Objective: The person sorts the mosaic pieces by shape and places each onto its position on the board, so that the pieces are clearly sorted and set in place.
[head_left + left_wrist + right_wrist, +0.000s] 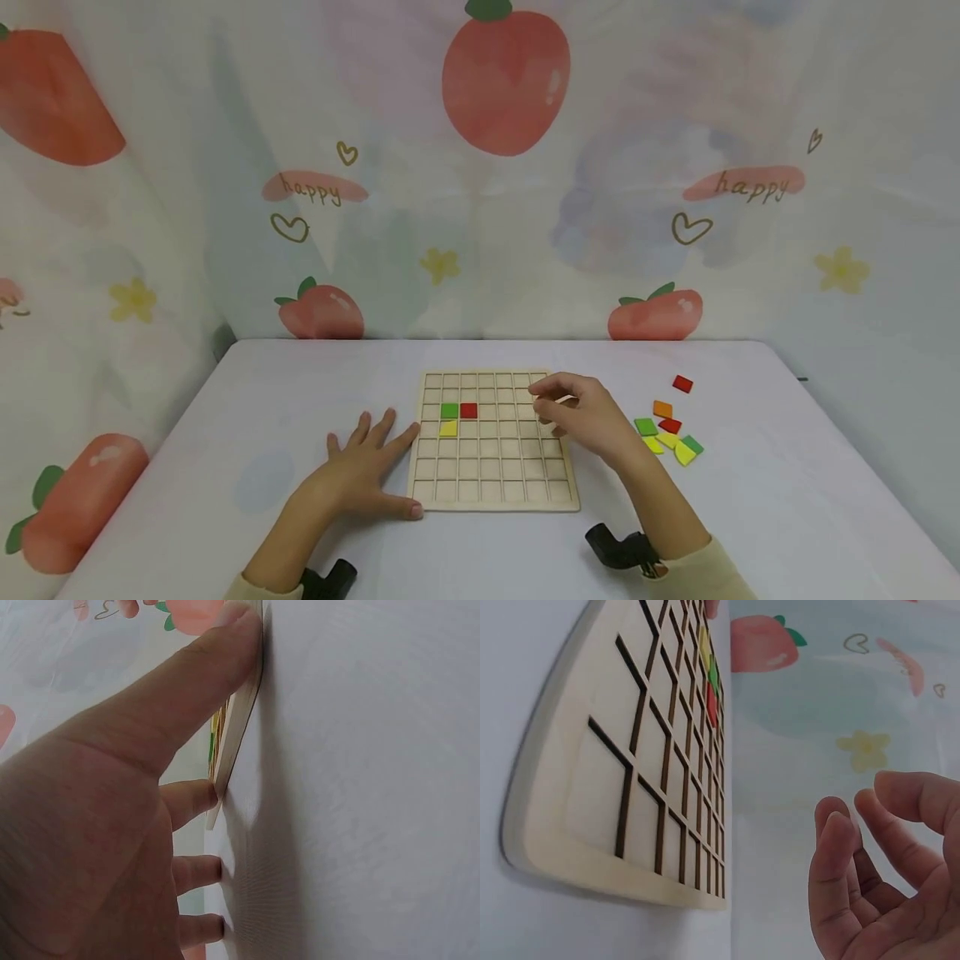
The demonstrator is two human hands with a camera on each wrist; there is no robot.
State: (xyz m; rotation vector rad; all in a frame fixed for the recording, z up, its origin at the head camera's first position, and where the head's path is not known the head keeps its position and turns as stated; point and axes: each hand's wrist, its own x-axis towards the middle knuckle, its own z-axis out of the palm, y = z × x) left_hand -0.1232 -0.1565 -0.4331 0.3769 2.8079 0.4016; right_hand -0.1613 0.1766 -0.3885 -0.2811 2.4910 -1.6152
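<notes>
A wooden grid board (pixel 501 469) lies on the table with a green tile (pixel 449 411), a red tile (pixel 468 411) and a yellow tile (pixel 448 428) in its upper left squares. My left hand (pixel 356 477) is spread flat beside it, thumb and index fingertips at the board's left edge. Above the board's right side hovers my right hand (pixel 583 414), its fingers loosely bent. The right wrist view shows a gap between that thumb (pixel 919 796) and the fingers, with no tile in it.
Several loose tiles lie right of the board: a green tile (pixel 645 427), an orange tile (pixel 662 409), a red tile (pixel 682 384) set apart at the back, and yellow ones in a loose cluster. A printed cloth (pixel 480 250) hangs behind the white table (pixel 247 400).
</notes>
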